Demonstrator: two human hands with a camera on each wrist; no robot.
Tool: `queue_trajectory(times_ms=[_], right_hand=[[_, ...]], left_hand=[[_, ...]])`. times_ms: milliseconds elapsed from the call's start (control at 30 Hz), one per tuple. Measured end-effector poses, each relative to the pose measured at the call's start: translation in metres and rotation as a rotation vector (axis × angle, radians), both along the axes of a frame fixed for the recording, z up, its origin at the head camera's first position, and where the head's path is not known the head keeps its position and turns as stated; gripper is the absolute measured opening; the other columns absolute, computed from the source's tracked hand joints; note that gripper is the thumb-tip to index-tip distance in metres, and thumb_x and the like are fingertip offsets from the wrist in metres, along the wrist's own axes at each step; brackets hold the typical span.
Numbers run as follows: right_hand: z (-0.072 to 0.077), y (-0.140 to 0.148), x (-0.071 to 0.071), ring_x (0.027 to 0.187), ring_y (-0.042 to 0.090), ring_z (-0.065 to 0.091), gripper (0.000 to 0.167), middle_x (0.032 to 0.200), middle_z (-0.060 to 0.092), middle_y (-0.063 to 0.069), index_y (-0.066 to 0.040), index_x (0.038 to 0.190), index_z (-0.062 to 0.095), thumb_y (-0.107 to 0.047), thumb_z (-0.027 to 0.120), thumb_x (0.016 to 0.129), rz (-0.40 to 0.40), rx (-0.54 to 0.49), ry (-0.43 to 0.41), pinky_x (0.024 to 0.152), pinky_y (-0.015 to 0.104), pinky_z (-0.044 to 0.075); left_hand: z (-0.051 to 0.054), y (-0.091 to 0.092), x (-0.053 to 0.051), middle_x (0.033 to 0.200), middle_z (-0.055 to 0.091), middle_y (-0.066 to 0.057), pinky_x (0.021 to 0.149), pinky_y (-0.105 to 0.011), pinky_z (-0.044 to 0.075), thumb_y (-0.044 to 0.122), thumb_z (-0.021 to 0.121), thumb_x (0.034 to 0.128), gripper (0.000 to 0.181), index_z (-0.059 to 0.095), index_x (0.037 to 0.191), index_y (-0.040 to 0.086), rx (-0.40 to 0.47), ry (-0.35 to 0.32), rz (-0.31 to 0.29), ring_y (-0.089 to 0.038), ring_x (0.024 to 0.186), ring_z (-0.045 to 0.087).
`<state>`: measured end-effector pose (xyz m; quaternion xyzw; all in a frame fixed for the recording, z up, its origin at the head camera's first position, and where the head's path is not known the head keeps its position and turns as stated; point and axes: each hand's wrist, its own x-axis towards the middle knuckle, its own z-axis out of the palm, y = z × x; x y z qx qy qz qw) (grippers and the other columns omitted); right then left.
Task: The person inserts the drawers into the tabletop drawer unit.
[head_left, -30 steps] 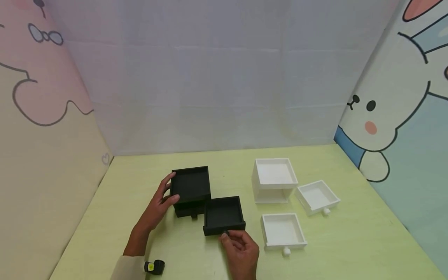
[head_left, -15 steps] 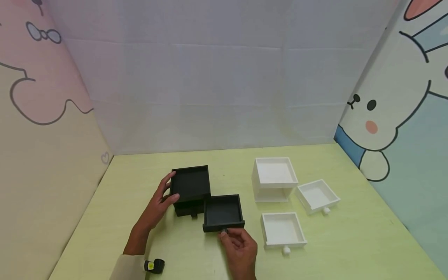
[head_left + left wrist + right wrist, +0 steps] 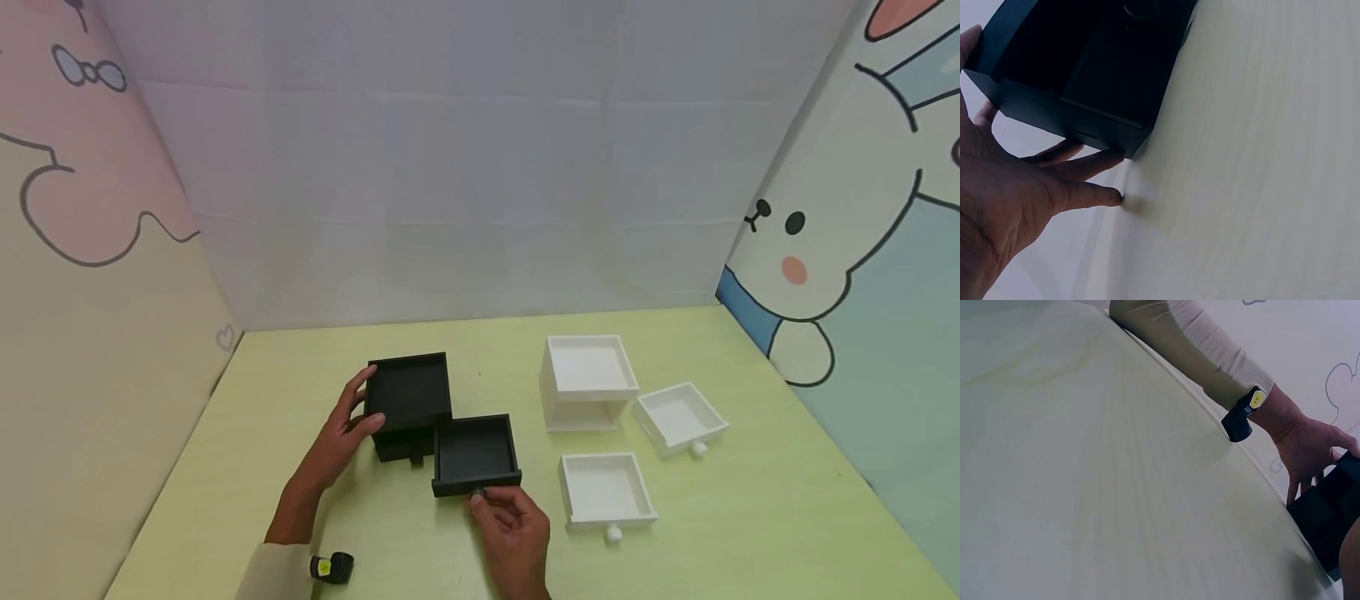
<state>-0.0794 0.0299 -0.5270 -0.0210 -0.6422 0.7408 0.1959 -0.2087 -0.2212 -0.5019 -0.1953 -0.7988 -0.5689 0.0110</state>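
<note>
A black box (image 3: 408,392) with an empty tray-like top stands left of centre, a small knob low on its front. My left hand (image 3: 341,442) grips its left side, thumb on the top's front corner, fingers spread along the side in the left wrist view. In front and to the right, a black drawer (image 3: 476,454) lies close against the box's front right corner. The thumb and fingers of my right hand (image 3: 513,533) pinch the drawer's knob. The right wrist view shows the left hand (image 3: 1307,450) on the box (image 3: 1319,519).
To the right stands a white box (image 3: 588,367) with an open front compartment. Two white drawers lie near it, one in front (image 3: 607,492) and one at its right (image 3: 681,417). A black wrist device (image 3: 332,568) sits by the left sleeve. Walls border the table (image 3: 750,517).
My right hand and the black drawer have shifted slightly left and away from me. The left hand and the black box have kept their places.
</note>
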Motion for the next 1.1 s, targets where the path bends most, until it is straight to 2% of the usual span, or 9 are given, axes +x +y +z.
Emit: queue_trajectory(times_ms=[600, 900, 1100], right_hand=[[0.000, -0.004, 0.002, 0.072, 0.029, 0.074, 0.013, 0.082, 0.073, 0.019, 0.009, 0.092, 0.065, 0.004, 0.074, 0.084, 0.042, -0.021, -0.017, 0.065, 0.031, 0.059], [0.005, -0.009, 0.006, 0.072, 0.028, 0.074, 0.013, 0.081, 0.073, 0.018, 0.009, 0.092, 0.065, 0.002, 0.074, 0.085, 0.060, -0.043, -0.037, 0.065, 0.031, 0.059], [0.007, -0.011, 0.007, 0.073, 0.029, 0.074, 0.014, 0.084, 0.073, 0.019, 0.009, 0.094, 0.065, 0.001, 0.074, 0.086, 0.088, -0.051, -0.051, 0.066, 0.031, 0.059]], left_hand=[[-0.002, 0.000, 0.000, 0.164, 0.012, -0.013, 0.106, -0.072, 0.020, 0.014, 0.053, 0.1020, 0.067, 0.020, 0.159, 0.028, 0.012, 0.001, 0.001, -0.048, 0.144, 0.019], [0.003, 0.000, 0.001, 0.164, 0.013, -0.013, 0.106, -0.072, 0.021, 0.015, 0.053, 0.1019, 0.067, 0.020, 0.159, 0.028, 0.001, 0.005, 0.000, -0.049, 0.144, 0.018], [0.003, 0.000, 0.002, 0.164, 0.012, -0.014, 0.106, -0.072, 0.021, 0.015, 0.052, 0.1020, 0.067, 0.020, 0.159, 0.028, 0.003, 0.004, 0.004, -0.049, 0.144, 0.018]])
